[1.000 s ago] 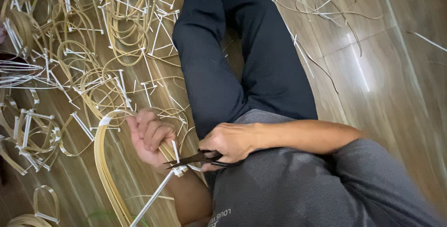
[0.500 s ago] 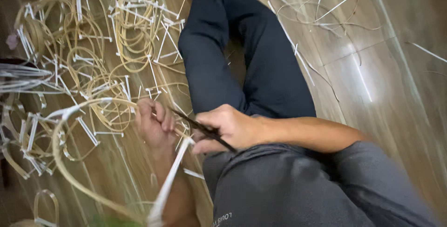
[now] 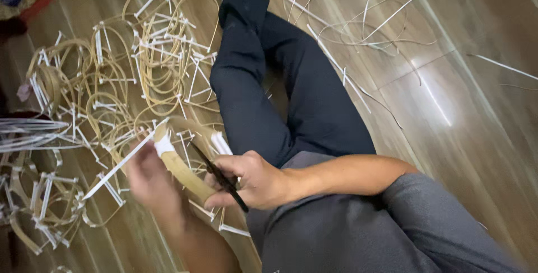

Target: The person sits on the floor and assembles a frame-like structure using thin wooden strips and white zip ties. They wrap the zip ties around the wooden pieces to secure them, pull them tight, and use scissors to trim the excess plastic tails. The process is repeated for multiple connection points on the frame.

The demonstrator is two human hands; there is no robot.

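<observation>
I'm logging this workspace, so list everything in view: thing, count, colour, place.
Bamboo hoop: one, tan, held between both hands.
White band: one, wrapped on that hoop.
Dark scissors: one pair, in the right hand's grip.
Finished hoops: many, tan with white ties, floor at the person's left.
Loose strips: several, pale, floor at the far right.
Wooden floor: brown, glossy.
Legs: dark trousers, crossed.
Left hand: blurred, on the hoop.
Right hand: holds the scissors.

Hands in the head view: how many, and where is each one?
2. The left hand, blurred, grips a bamboo hoop at lower left; the right hand beside it holds dark scissors. No others visible.
</observation>
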